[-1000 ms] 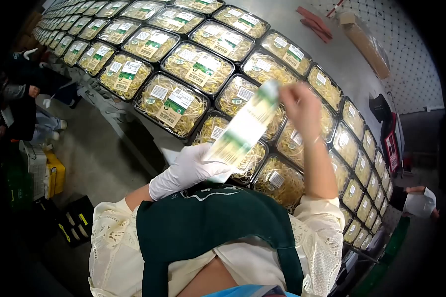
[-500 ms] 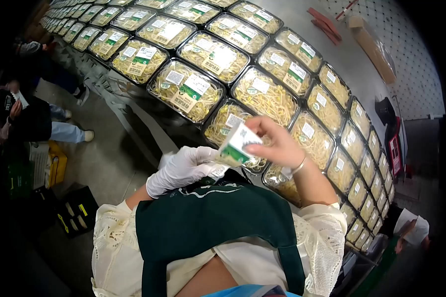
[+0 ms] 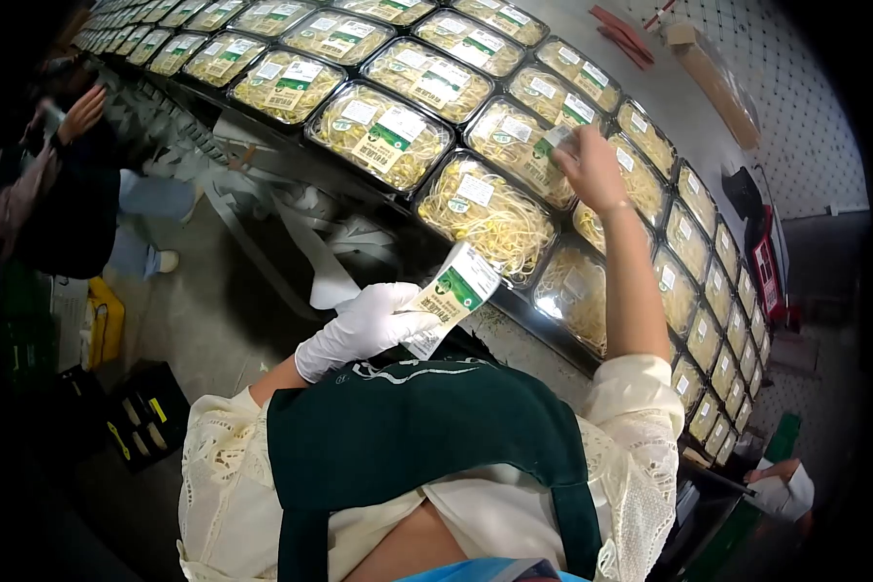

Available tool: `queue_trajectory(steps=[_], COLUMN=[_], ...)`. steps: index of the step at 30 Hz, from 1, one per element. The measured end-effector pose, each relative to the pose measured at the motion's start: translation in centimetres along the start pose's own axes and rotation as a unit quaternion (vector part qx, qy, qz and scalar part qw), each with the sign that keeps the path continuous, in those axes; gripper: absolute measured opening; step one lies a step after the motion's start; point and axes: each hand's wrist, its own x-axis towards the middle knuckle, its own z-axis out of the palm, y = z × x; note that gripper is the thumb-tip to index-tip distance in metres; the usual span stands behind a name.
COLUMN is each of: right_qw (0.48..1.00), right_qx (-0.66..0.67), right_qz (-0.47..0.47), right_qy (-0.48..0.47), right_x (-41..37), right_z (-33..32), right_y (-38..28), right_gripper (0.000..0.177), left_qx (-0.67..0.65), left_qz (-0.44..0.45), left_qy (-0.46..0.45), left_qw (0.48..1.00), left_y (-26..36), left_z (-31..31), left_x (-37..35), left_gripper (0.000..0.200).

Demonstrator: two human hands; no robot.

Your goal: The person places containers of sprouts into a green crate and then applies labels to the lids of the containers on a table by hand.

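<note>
My left hand [image 3: 370,325], in a white glove, is closed around a strip of printed green, white and beige labels [image 3: 453,293], held in front of my apron. My bare right hand [image 3: 594,170] reaches out over the packs, its fingers pinched at the upper right edge of a single label [image 3: 545,160]. That label lies against the film of a black tray of bean sprouts [image 3: 499,131]. Nearer to me, another bean sprout tray [image 3: 485,218] carries only a small white sticker. To its left sits a tray with a large green and beige label [image 3: 383,136].
Rows of wrapped sprout trays [image 3: 431,73] cover the long table, curving away left and right. At left, a person [image 3: 68,194] stands near a yellow crate [image 3: 107,320] and a black box [image 3: 150,412]. Another person's arm [image 3: 780,475] shows at lower right. A cardboard box [image 3: 713,82] lies beyond.
My right hand has moved from beside my left hand, up and away to a tray, where a label now lies. The labels in my left hand have come into clear view.
</note>
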Motion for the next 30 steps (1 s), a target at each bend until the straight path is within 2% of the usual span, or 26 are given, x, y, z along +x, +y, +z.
queue_trajectory(steps=[2, 3, 4, 6, 7, 8, 9, 10, 11, 12, 14, 15, 16, 18, 19, 20, 21, 22, 23, 24, 26, 27, 28, 30], right_qw=[0.989, 0.989, 0.989, 0.960, 0.994, 0.991, 0.902, 0.814, 0.839, 0.899, 0.933, 0.927, 0.920, 0.952, 0.959, 0.973, 0.980, 0.982, 0.985, 0.985, 1.000, 0.992, 0.992, 0.968], right_qx=[-0.146, -0.146, -0.145, -0.231, -0.063, 0.112, 0.387, 0.518, 0.482, 0.380, 0.319, 0.344, 0.367, 0.291, 0.273, 0.227, 0.185, 0.180, 0.163, 0.163, -0.020, -0.125, -0.124, -0.230], right_qz=[-0.030, 0.011, 0.008, 0.015, -0.009, 0.069, 0.034, 0.000, -0.076, -0.038, -0.109, -0.089, -0.069, -0.084, -0.082, 0.002, 0.029, 0.049, 0.039, 0.037, -0.003, -0.027, -0.028, -0.014], right_qy=[0.006, -0.026, -0.026, 0.157, 0.092, -0.015, -0.185, -0.261, -0.240, -0.213, -0.126, -0.122, -0.118, -0.045, 0.000, 0.048, 0.068, 0.037, 0.041, 0.042, 0.002, -0.007, -0.009, 0.098], right_x=[0.0, -0.4, -1.1, -3.6, -5.0, -7.4, -9.5, -11.7, -13.3, -14.3, -16.0, -16.9, -17.5, -17.6, -17.0, -15.9, -14.0, -12.1, -10.7, -9.6, -8.7, -9.2, -9.7, -10.9], right_z=[3.0, 3.2, 3.5, 3.0, 2.5, 1.3, -0.1, -1.4, -0.8, -2.2, -0.9, -0.8, -0.8, -0.8, -0.7, -1.1, -1.8, -1.9, -1.5, -0.1, 3.0, 3.9, 4.3, 3.1], right_y=[0.4, 0.3, 0.2, -1.8, -3.0, -6.3, -8.5, -11.4, -12.4, -14.4, -15.3, -16.3, -17.0, -16.4, -15.4, -14.7, -12.9, -10.7, -9.3, -8.0, -6.8, -6.7, -6.1, -6.9], right_gripper=[0.033, 0.044, 0.044, 0.055, 0.065, 0.059, 0.050, 0.038, 0.030, 0.020, 0.014, 0.012, 0.010, 0.008, 0.006, 0.007, 0.010, 0.011, 0.020, 0.020, 0.028, 0.044, 0.044, 0.062], left_qx=[-0.002, 0.000, -0.001, -0.034, -0.044, -0.044, -0.063, -0.082, -0.054, -0.001, 0.154, -0.133, -0.123, 0.107, 0.117, 0.115, -0.025, -0.166, -0.146, -0.199, -0.169, -0.170, -0.172, -0.203], left_qz=[0.020, 0.040, 0.040, 0.054, 0.066, 0.066, 0.079, 0.091, 0.061, 0.029, 0.122, 0.192, 0.213, 0.162, 0.107, 0.108, 0.067, 0.026, 0.003, -0.021, 0.016, 0.016, 0.019, 0.014], left_qy=[0.026, 0.048, 0.051, 0.032, 0.035, 0.034, 0.036, 0.038, 0.057, 0.051, 0.108, 0.146, 0.123, 0.137, 0.106, 0.105, 0.064, 0.021, -0.058, -0.074, -0.048, -0.047, -0.031, -0.030], left_qw=[0.999, 0.998, 0.998, 0.997, 0.996, 0.996, 0.994, 0.992, 0.995, 0.998, 0.975, 0.961, 0.961, 0.971, 0.982, 0.982, 0.995, 0.986, 0.988, 0.977, 0.984, 0.984, 0.984, 0.979], left_y=[-1.1, -1.5, -1.7, -1.4, -1.3, -1.5, -1.7, -1.9, 0.4, 0.2, 0.1, 0.2, -1.0, -1.3, -0.8, -1.4, -2.6, -3.4, -3.8, -3.9, -4.9, -5.1, -5.1, -5.1], left_z=[0.0, 0.0, 0.0, 0.0, 0.2, 0.2, 0.3, 0.4, 0.3, 0.0, 0.2, 2.2, 2.3, 2.1, 2.0, 2.3, 2.6, 2.8, 2.2, 2.4, 2.9, 2.9, 2.9, 3.1], left_x=[-0.8, -1.1, -1.5, -2.6, -3.0, -3.2, -3.4, -3.5, -4.7, -5.0, -5.4, -4.9, -4.6, -5.3, -5.6, -5.7, -5.6, -5.5, -5.7, -6.0, -6.2, -6.3, -6.4, -6.6], left_gripper=[0.018, 0.015, 0.015, 0.019, 0.020, 0.020, 0.021, 0.022, 0.022, 0.023, 0.021, 0.017, 0.016, 0.015, 0.017, 0.017, 0.018, 0.018, 0.023, 0.024, 0.025, 0.025, 0.025, 0.027])
